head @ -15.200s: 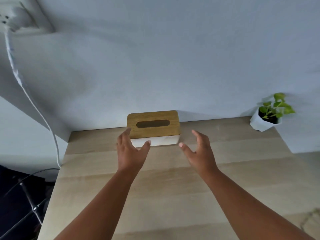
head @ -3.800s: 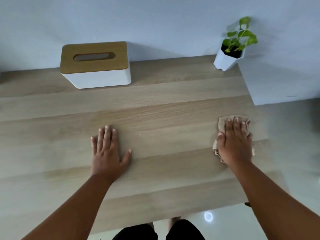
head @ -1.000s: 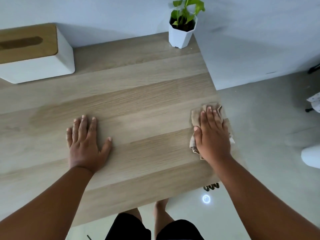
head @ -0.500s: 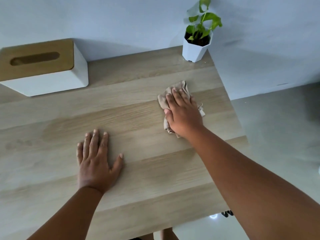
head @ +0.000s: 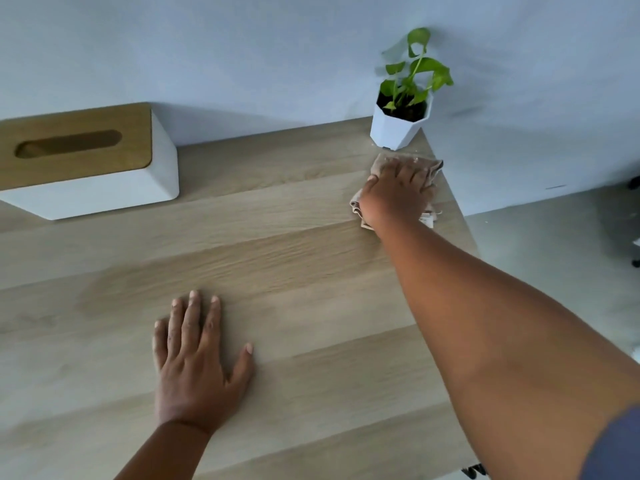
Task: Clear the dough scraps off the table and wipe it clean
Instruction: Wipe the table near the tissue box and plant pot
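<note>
Right hand (head: 394, 194) presses the cloth (head: 381, 164) flat-fingered at two o'clock beside the plant pot (head: 398, 131), reaching the corner; left hand (head: 194, 358) braces, fingers released, on the table (head: 294, 271).

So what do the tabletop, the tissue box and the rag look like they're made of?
Tabletop: pale wood or wood-look laminate, matte, with grain running in plank bands; which one is unclear. Tissue box: smooth white body, probably plastic, under a tan wood-grain lid. Rag: soft beige woven cloth, crumpled beneath the right hand.
</note>
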